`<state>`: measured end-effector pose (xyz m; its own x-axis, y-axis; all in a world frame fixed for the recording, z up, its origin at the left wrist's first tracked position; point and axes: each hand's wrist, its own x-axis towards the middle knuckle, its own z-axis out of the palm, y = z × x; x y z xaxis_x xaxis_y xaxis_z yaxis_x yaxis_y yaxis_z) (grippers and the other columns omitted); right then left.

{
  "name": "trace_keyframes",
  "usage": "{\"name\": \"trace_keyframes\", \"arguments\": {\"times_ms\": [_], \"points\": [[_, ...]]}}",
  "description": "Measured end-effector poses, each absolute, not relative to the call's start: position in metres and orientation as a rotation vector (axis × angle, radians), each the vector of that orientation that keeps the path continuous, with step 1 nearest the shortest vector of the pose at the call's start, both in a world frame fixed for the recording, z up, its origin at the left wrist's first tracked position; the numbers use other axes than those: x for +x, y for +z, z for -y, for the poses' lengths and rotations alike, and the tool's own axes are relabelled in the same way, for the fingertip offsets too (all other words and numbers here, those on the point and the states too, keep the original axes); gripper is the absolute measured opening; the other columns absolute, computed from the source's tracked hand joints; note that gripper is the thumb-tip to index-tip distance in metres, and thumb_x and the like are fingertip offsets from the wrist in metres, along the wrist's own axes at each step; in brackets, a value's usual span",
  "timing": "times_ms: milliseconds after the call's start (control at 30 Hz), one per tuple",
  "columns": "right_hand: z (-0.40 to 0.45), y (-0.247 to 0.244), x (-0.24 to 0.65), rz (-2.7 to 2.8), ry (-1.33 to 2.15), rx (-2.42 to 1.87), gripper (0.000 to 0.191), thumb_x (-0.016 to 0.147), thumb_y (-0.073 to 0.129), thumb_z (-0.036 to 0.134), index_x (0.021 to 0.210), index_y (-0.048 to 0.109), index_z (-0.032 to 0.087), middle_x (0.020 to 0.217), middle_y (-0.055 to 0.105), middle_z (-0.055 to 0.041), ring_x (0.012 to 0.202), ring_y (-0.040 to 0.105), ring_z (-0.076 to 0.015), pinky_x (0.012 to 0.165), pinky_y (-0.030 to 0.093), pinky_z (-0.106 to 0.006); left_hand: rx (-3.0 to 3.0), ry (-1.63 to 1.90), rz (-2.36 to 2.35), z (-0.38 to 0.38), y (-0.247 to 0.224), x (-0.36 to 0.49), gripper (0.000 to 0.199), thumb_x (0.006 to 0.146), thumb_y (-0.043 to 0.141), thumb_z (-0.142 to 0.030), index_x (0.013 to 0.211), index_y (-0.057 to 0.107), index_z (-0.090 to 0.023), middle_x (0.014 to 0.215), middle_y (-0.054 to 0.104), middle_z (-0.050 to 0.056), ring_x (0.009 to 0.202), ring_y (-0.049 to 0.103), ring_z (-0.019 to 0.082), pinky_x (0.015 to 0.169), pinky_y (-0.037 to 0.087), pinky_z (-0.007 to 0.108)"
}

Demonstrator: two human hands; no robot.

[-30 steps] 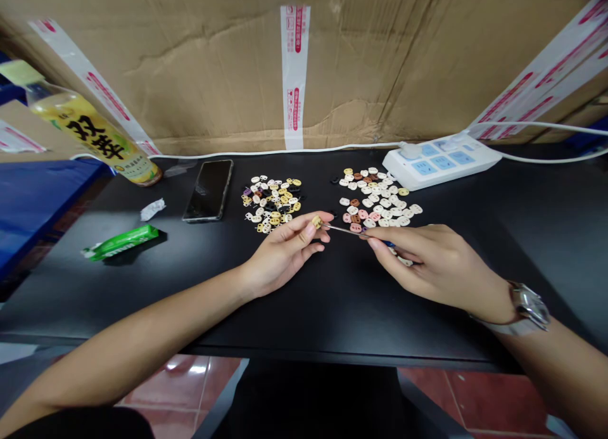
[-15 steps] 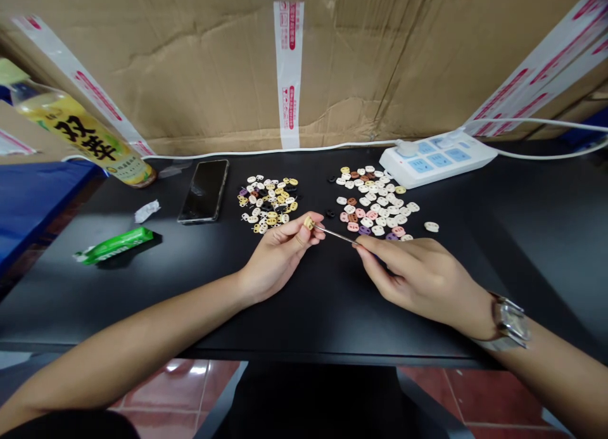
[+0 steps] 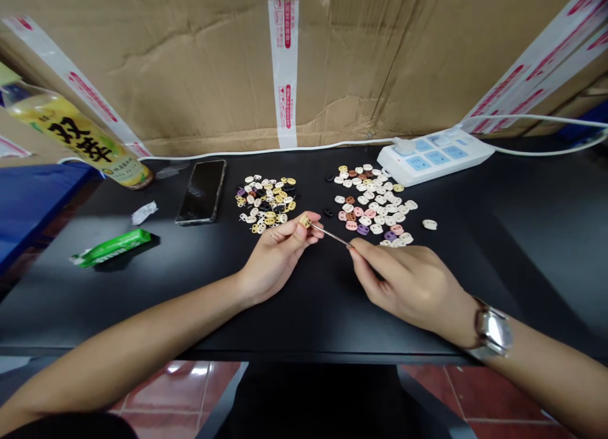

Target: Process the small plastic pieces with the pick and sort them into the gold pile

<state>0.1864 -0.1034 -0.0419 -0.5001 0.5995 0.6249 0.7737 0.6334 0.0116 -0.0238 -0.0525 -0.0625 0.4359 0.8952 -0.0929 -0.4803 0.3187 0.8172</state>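
Observation:
My left hand (image 3: 280, 252) pinches a small yellow button-like piece with holes (image 3: 304, 222) between thumb and fingertips. A thin metal rod-like tool (image 3: 331, 235) is in my right hand (image 3: 403, 277), its tip touching or entering the piece; which of the two, I cannot tell. Behind my left hand lies a pile of similar pieces (image 3: 268, 201) in yellow, white, black and purple, some with thin bits sticking out. A second pile (image 3: 375, 198), mostly white with pink, brown and purple ones, spreads beyond my right hand. One white piece (image 3: 430, 224) lies apart on the right.
On the black table (image 3: 304, 318) are a phone (image 3: 202, 192), a crumpled white scrap (image 3: 144, 213) and a green wrapper (image 3: 111, 247). A yellow drink bottle (image 3: 80, 135) stands at the left. A white power strip (image 3: 434, 155) with its cable lies before the cardboard wall (image 3: 204, 65).
My right hand has shifted slightly left and its wrist has turned a little. The left hand keeps its pinch on the yellow piece. The whole view has drifted slightly.

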Motion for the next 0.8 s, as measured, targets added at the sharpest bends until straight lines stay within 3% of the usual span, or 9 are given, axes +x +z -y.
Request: {"name": "trace_keyframes", "arguments": {"times_ms": [133, 333, 533, 633, 800], "points": [[0.107, -0.045, 0.183, 2.352, -0.608, -0.965, 0.016, 0.090, 0.058, 0.008, 0.102, 0.068, 0.005, 0.057, 0.062, -0.0006, 0.044, 0.054, -0.0129, 0.044, 0.037, -0.029, 0.838, 0.993, -0.602, 0.053, -0.065, -0.024, 0.022, 0.084, 0.075, -0.031, 0.099, 0.078, -0.016, 0.089, 0.065, 0.002, 0.086, 0.057, 0.009, 0.089, 0.044, 0.019], [0.102, -0.036, 0.186, 2.108, 0.090, -1.161, 0.015, 0.096, 0.056, 0.020, 0.095, 0.070, 0.014, 0.045, 0.047, 0.0088, 0.034, 0.036, -0.0046, 0.037, 0.029, -0.020, 0.908, 0.995, -0.616, 0.055, -0.065, -0.024, 0.022, 0.085, 0.073, -0.032, 0.097, 0.078, -0.014, 0.085, 0.063, 0.003, 0.082, 0.054, 0.010, 0.087, 0.043, 0.024], [0.112, -0.045, 0.174, 2.380, -0.759, -0.938, 0.020, 0.088, 0.055, 0.003, 0.099, 0.070, -0.003, 0.052, 0.057, -0.0020, 0.040, 0.049, -0.0129, 0.040, 0.036, -0.027, 0.937, 1.043, -0.657, 0.054, -0.065, -0.021, 0.023, 0.082, 0.076, -0.033, 0.096, 0.078, -0.014, 0.085, 0.063, 0.003, 0.083, 0.053, 0.011, 0.086, 0.042, 0.024], [0.115, -0.048, 0.168, 2.429, -0.905, -0.852, 0.022, 0.084, 0.052, -0.004, 0.096, 0.071, -0.006, 0.048, 0.055, -0.0022, 0.037, 0.045, -0.0125, 0.037, 0.034, -0.027, 0.941, 1.050, -0.662, 0.054, -0.065, -0.022, 0.023, 0.082, 0.076, -0.034, 0.095, 0.078, -0.015, 0.083, 0.062, 0.003, 0.082, 0.053, 0.011, 0.084, 0.042, 0.025], [0.105, -0.042, 0.169, 2.195, -0.271, -1.146, 0.024, 0.097, 0.050, 0.011, 0.092, 0.073, 0.007, 0.049, 0.057, 0.0014, 0.037, 0.045, -0.0089, 0.038, 0.036, -0.023, 0.924, 1.054, -0.657, 0.054, -0.066, -0.023, 0.023, 0.081, 0.077, -0.034, 0.092, 0.078, -0.014, 0.083, 0.062, 0.003, 0.082, 0.053, 0.011, 0.086, 0.042, 0.025]]}}
